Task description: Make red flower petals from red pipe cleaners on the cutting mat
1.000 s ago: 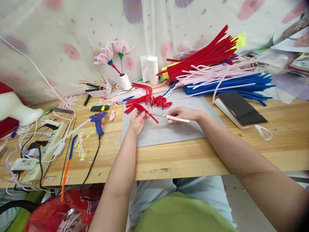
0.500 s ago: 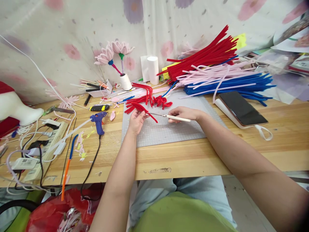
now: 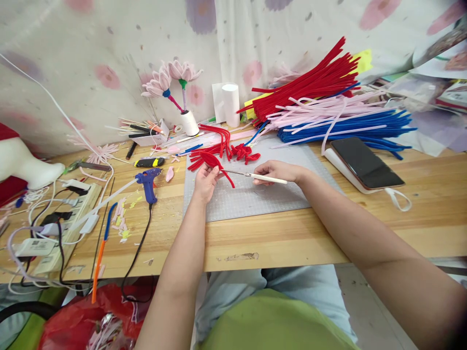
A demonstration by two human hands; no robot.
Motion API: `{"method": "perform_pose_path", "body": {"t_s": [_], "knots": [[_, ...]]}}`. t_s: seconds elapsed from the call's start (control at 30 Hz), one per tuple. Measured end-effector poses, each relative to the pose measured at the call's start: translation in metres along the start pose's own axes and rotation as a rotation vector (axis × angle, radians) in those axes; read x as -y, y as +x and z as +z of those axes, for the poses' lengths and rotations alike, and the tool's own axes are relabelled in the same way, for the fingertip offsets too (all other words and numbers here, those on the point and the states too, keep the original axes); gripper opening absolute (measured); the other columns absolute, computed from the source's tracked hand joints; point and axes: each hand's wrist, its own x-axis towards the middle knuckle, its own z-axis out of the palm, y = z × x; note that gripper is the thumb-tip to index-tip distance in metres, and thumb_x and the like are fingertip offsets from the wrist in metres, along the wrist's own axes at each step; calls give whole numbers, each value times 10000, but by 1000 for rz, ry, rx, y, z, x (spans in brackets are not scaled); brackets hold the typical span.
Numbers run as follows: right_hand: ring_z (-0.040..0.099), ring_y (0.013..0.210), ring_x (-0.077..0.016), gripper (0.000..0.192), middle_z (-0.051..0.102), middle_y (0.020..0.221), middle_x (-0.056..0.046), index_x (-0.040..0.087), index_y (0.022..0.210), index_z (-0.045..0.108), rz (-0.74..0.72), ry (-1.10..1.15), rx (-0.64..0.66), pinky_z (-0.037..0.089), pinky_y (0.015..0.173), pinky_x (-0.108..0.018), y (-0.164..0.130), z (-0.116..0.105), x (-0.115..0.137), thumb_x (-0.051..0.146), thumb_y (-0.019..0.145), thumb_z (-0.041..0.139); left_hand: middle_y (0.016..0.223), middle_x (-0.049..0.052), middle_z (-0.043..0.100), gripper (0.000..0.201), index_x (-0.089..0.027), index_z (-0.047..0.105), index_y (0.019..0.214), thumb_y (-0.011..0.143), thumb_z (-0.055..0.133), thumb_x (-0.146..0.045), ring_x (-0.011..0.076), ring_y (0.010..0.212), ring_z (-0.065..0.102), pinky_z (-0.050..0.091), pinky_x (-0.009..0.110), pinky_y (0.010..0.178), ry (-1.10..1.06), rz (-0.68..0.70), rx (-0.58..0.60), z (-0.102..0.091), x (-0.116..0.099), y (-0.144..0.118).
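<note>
My left hand [image 3: 206,182] pinches a piece of bent red pipe cleaner [image 3: 209,159], a leaf-shaped loop with one loose tail hanging down to the right. My right hand [image 3: 273,172] is closed around a white-handled tool [image 3: 268,179] with a slim metal shaft, whose exact kind I cannot make out. The shaft's tip reaches to the red piece beside my left fingers; whether it grips it is too small to tell. Beneath both hands lies a grey cutting mat [image 3: 251,201]. Behind them on it are bent red pipe cleaners [image 3: 223,138] and a crumpled red bunch [image 3: 245,153].
Bundles of red [image 3: 302,90], pale pink and blue pipe cleaners [image 3: 350,127] lie at the back right, near a phone [image 3: 367,163]. To the left are a blue glue gun [image 3: 149,184], a cutter knife [image 3: 149,162] and a power strip [image 3: 78,218]. Pink flowers [image 3: 184,71] stand behind.
The red piece has turned slightly in my left fingers: its loop stands wider and its tail points more steeply down. My right hand and the white-handled tool have barely moved.
</note>
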Motion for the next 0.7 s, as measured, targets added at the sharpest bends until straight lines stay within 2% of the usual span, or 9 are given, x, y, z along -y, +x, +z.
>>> {"method": "perform_pose_path", "body": {"t_s": [0.2,0.3,0.37,0.43,0.53,0.57,0.63,0.7], "knots": [[400,526,-69,432,476,569,25,138,701,545,27,14,27,284,522,-227,1,0,0,561,622,586,721,-32,566,218,-181,555,786,612,686,-194,56,631,518,462,240,699,2,-1,-1,2,0,-1],[426,555,-82,443,506,600,13,138,710,560,38,-39,69,301,550,-238,-3,-7,-1,571,619,584,705,-33,565,196,-182,535,777,620,653,-181,60,624,522,459,237,684,11,-6,-66,0,-2,1],[438,570,-95,439,517,615,7,145,710,573,66,-114,27,301,562,-248,-9,-14,-4,573,615,588,677,-42,552,167,-183,513,758,630,619,-179,61,610,518,463,243,677,6,-7,-138,-4,-3,3],[447,584,-114,433,527,645,-6,158,736,577,124,-214,-154,294,561,-260,-15,-22,-11,577,628,577,651,-50,534,147,-183,496,743,635,596,-188,61,602,510,467,242,668,6,-5,-198,-6,-3,4],[466,626,-162,408,545,704,-55,167,772,564,264,-394,-612,289,564,-290,-21,-34,-27,560,662,553,634,-55,516,157,-180,504,734,639,611,-245,60,579,495,461,229,625,81,1,-245,-6,1,5],[475,650,-180,371,553,734,-76,165,787,560,304,-454,-711,294,572,-303,-21,-36,-32,520,675,560,628,-53,517,174,-175,511,723,637,624,-275,62,567,491,455,227,607,131,-5,-247,-4,3,4],[490,711,-213,262,558,784,-120,158,767,554,312,-589,-773,308,607,-329,-20,-39,-43,412,706,558,616,-44,532,221,-162,518,678,619,654,-325,67,553,497,442,225,585,237,-35,-241,-1,7,3],[496,816,-254,250,553,869,-157,151,790,557,313,-666,-807,331,678,-358,-17,-39,-51,388,710,556,603,-30,559,253,-148,522,624,585,684,-337,74,555,511,430,222,582,316,-78,-228,3,11,3]]}}
